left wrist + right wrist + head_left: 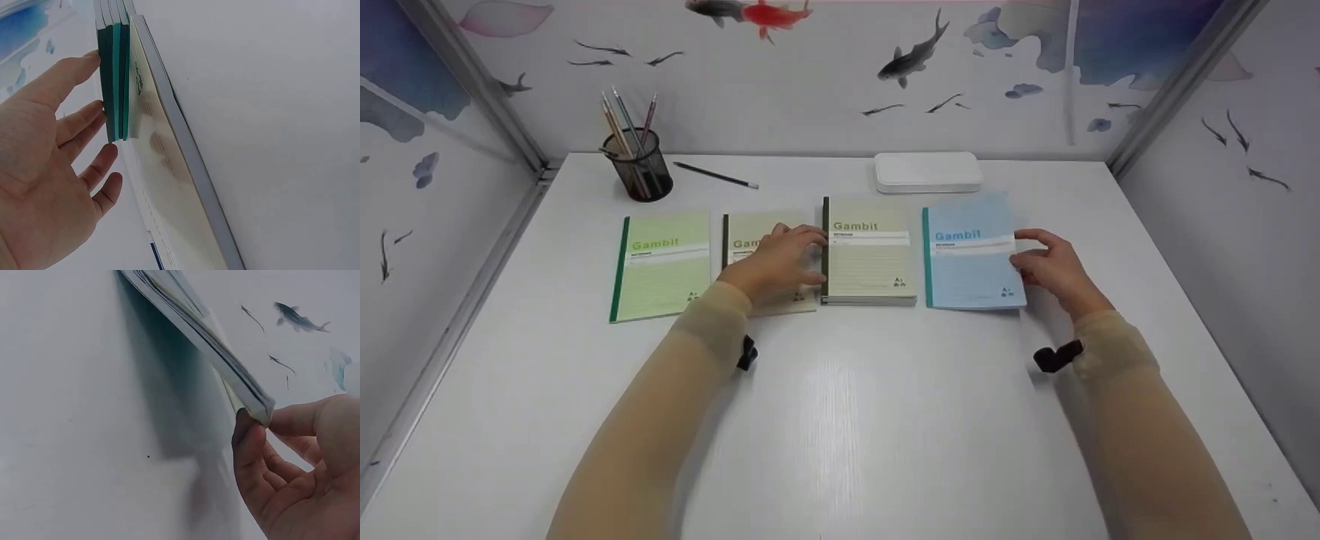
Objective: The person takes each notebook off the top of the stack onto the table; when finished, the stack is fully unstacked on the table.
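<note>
A blue notebook (971, 255) labelled "Gambit" has its right edge raised off the table. My right hand (1054, 270) pinches that edge between thumb and fingers; the right wrist view shows the notebook's pages (225, 360) tilted above a shadow. Left of it lies a stack of notebooks topped by a beige one (870, 259). My left hand (784, 259) touches the spine side of this stack with extended fingertips, and in the left wrist view the layered spines (115, 84) show dark green and teal. Beneath the left hand is another beige notebook (787, 306), partly covered.
A green notebook (664, 277) lies at the far left. Behind stand a black mesh pen cup (641, 172) with several pencils and, beside it, a loose dark pencil (716, 175). A white case (928, 172) sits near the back wall. Patterned panels (810, 82) enclose the table.
</note>
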The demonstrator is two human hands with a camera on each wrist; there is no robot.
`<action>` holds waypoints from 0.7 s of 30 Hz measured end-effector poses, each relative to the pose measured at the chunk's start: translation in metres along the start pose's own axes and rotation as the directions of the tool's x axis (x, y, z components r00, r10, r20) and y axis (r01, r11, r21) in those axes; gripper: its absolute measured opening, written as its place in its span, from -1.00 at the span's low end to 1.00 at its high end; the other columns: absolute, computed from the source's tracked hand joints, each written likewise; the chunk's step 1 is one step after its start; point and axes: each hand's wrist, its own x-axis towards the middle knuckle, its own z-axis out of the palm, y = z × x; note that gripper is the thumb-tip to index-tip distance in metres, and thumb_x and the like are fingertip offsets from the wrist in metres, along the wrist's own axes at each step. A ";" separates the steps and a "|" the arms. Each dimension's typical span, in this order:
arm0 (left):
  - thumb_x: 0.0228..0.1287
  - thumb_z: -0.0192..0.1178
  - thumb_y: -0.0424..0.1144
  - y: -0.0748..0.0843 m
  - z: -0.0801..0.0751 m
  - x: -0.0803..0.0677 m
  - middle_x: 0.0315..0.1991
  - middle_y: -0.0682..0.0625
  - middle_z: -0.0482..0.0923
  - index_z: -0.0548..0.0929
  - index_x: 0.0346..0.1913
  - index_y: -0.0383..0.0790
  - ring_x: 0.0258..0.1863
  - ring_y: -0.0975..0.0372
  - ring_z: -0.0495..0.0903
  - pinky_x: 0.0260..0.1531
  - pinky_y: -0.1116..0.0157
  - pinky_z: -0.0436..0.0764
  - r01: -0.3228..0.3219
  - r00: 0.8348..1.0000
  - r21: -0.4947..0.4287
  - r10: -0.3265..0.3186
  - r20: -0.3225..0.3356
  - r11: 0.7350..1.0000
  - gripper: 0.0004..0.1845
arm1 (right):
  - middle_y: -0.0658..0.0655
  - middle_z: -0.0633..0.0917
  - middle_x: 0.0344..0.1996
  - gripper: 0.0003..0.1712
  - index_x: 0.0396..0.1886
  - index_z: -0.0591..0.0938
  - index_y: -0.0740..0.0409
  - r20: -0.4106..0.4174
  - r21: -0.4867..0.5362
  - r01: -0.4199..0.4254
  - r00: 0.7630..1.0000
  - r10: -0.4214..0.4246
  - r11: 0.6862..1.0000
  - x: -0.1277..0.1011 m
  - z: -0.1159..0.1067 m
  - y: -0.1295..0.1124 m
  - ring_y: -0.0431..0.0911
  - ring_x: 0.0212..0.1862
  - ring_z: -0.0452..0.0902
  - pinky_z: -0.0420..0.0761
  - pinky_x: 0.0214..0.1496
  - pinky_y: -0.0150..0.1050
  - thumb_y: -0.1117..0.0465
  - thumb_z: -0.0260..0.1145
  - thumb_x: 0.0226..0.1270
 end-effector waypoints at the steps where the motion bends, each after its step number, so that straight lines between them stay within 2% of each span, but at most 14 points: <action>1: 0.34 0.37 0.07 0.000 0.000 0.000 0.57 0.22 0.21 0.42 0.49 0.06 0.51 0.10 0.15 0.51 -0.02 0.24 0.001 1.000 0.001 -0.001 0.000 1.000 -0.30 | 0.08 0.70 0.02 -0.32 0.56 0.33 0.03 -0.017 -0.044 0.009 1.000 -0.009 0.999 0.000 0.001 0.000 -0.19 -0.16 0.61 0.67 -0.12 -0.36 0.10 0.26 0.52; 5: 0.33 0.38 0.08 -0.001 0.001 0.003 0.58 0.21 0.21 0.42 0.49 0.05 0.51 0.09 0.15 0.51 0.00 0.22 -0.004 1.000 0.016 0.004 0.001 1.000 -0.29 | 0.25 0.64 0.09 -0.35 0.52 0.37 0.06 -0.044 -0.178 0.020 0.999 -0.028 0.984 0.001 0.005 -0.001 -0.10 -0.15 0.60 0.67 -0.15 -0.35 0.08 0.27 0.50; 10: 0.33 0.39 0.07 -0.001 0.002 0.004 0.58 0.20 0.22 0.42 0.49 0.03 0.50 0.10 0.16 0.51 0.02 0.22 -0.005 1.000 0.019 0.005 0.003 1.000 -0.28 | 0.28 0.59 0.10 -0.37 0.47 0.38 0.11 -0.040 -0.285 0.015 0.999 -0.028 0.958 0.004 0.008 0.000 -0.01 -0.12 0.61 0.68 -0.17 -0.31 0.09 0.27 0.49; 18: 0.32 0.39 0.12 -0.001 0.002 -0.003 0.56 0.27 0.20 0.41 0.49 0.18 0.47 0.07 0.18 0.47 -0.08 0.28 0.049 0.999 -0.045 -0.049 -0.010 0.998 -0.29 | 0.26 0.57 0.11 -0.39 0.43 0.49 0.19 -0.026 -0.373 0.002 1.000 -0.012 0.928 0.006 0.009 0.001 0.00 -0.10 0.54 0.64 -0.20 -0.29 0.07 0.31 0.48; 21: 0.32 0.39 0.12 -0.002 0.002 -0.003 0.56 0.29 0.18 0.41 0.49 0.20 0.46 0.08 0.17 0.48 -0.06 0.27 0.049 0.999 -0.057 -0.049 -0.006 0.997 -0.29 | 0.27 0.57 0.11 -0.42 0.40 0.52 0.20 -0.024 -0.387 -0.001 1.000 -0.008 0.922 0.005 0.010 -0.002 0.02 -0.07 0.51 0.62 -0.17 -0.26 0.07 0.32 0.48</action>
